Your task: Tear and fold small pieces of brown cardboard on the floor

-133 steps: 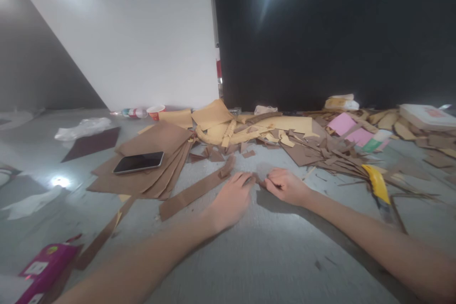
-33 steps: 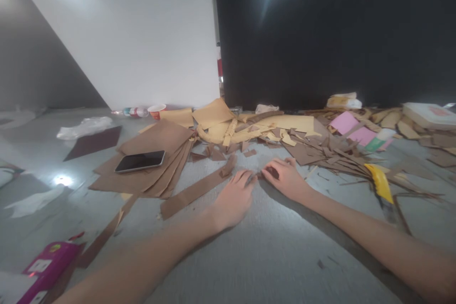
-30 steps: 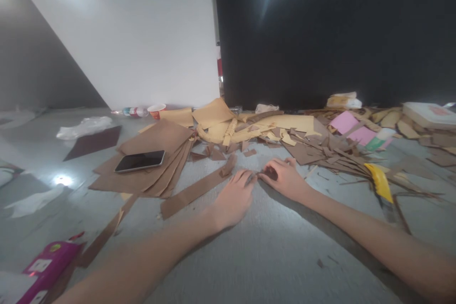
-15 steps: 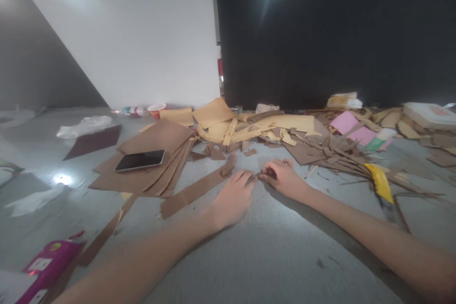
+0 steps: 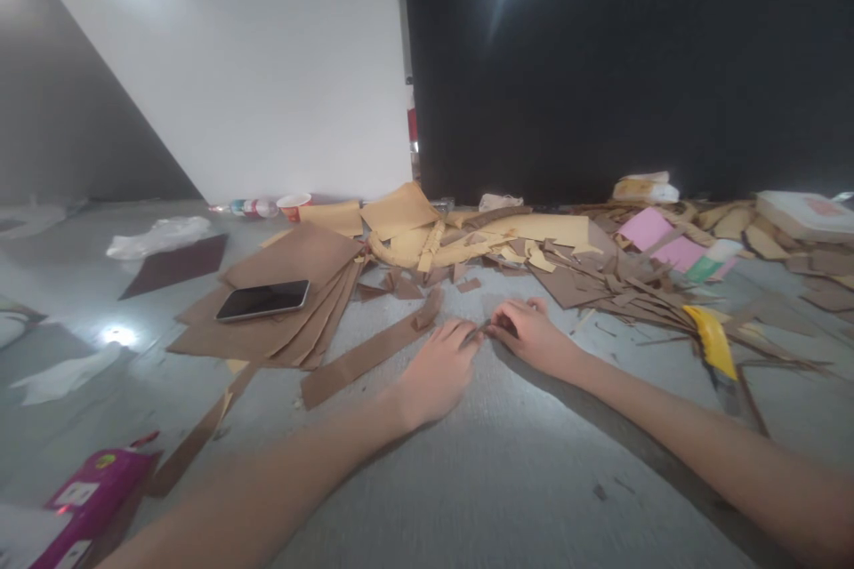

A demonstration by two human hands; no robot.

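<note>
My right hand's point(image 5: 537, 342) grip pinches a small brown piece point(image 5: 486, 328) above the grey worktop point(image 5: 494, 471). My left hand's point(image 5: 440, 369) fingers curl at its other end; I can't tell whether that grip is pressed together. A brown strip's point(image 5: 360, 364) folded end sits just beside my left hand; the yellow-handled cutter point(image 5: 713, 345) is well right, beyond my right wrist.

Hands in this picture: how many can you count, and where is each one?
2. The left hand is beside the long brown strip; the right hand is just to its right, apparently pinching a small brown piece. Neither is hidden.
</note>
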